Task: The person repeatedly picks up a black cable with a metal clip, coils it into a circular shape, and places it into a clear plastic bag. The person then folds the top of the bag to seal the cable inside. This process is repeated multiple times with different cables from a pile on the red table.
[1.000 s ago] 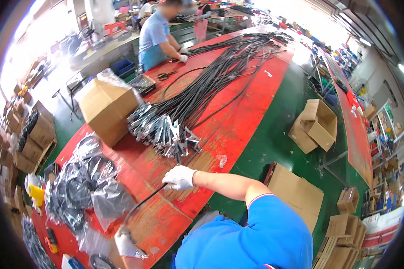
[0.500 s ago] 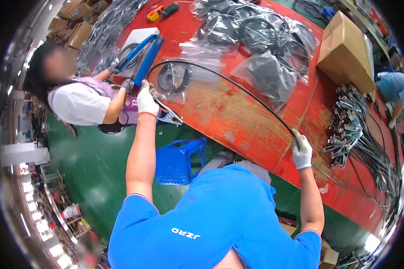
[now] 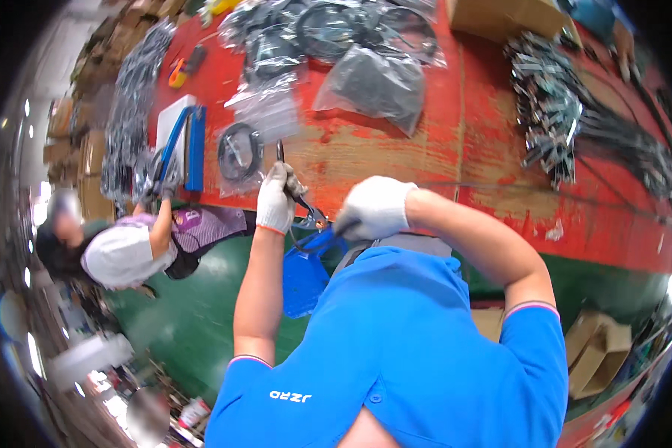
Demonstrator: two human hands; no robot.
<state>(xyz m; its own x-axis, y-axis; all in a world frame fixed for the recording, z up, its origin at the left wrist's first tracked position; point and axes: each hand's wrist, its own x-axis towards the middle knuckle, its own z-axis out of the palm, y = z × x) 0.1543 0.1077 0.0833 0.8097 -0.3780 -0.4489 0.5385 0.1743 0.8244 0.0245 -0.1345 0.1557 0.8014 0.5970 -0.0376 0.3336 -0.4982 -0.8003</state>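
"Black sheathing and bare metal: that's what we've got up close. From the head view, where is our clamp (image 3: 307, 207)?"

"Just at the near edge of the red table (image 3: 493, 138), with the blue stool (image 3: 304, 284) showing below it. Our left hand (image 3: 278, 200) is wrapped around its dark handle, with a black end poking up above the glove."

"And our right hand (image 3: 375, 209)?"

"Well bent, palm down, close beside the clamp. It's blurred, with something dark at the fingertips. A curve of cable (image 3: 300, 249) seems to lead that way, but we can't tell whether we're pinching it."

"How will it handle, do we think?"

"We'd judge the clamp solid and rather front-heavy, with a stiff spring. The handles look like the place to hold; the metal nose could nip our gloves. The cable should be springy rather than limp, likely to push back when we bend it, and hardly fragile. Knitted gloves might slide a little on that smooth skin, so we'd hold it near the clamp, where it can swing least."

"What lies about us?"

"Beyond our left hand there's a bagged coil (image 3: 238, 153), and farther up a clear bag (image 3: 377, 86). Off to the right we see a heap of metal clamps (image 3: 549, 112) joined to a bundle of dark cables (image 3: 623, 133). On our left, a co-worker (image 3: 131, 254) has both hands at a blue-armed tool (image 3: 195, 149)."
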